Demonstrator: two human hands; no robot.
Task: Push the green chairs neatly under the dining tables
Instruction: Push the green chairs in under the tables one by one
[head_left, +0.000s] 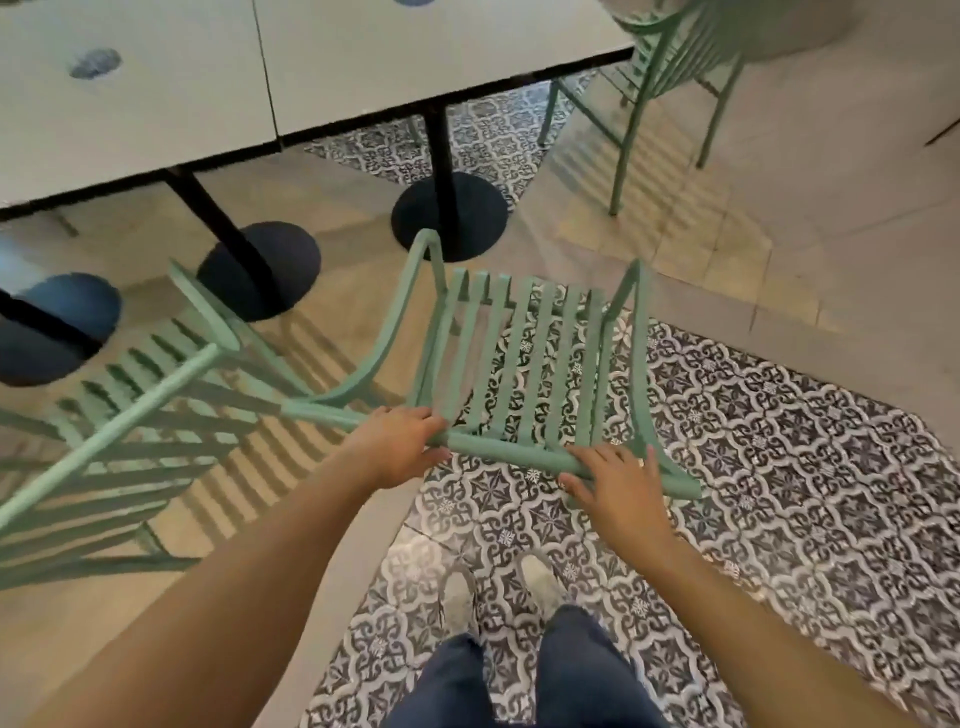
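I grip the top rail of the slatted mint-green metal chair (519, 358) with both hands, left hand (400, 444) and right hand (615, 488), fingers (602, 457) curled over it, to steer it squarely under the white counter (415, 57).

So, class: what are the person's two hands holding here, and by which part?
Both the left hand and the right hand hold the green chair by the top rail of its backrest, one near each end.
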